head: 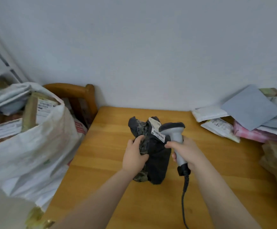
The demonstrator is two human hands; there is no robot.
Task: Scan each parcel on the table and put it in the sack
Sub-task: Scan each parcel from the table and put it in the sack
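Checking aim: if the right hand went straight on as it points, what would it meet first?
The right hand would probably meet the black parcel near its barcode label; depth unclear.

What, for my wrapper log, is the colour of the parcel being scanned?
Black parcel, white barcode label; head view.

Light: soft, even, a bit dim.
Shadows: faint, under the crumpled black plastic parcel (157, 162) on the orange-brown wooden worktop (101, 146).
Sharpness: a little fuzzy all over.
Edges: bent and stretched.
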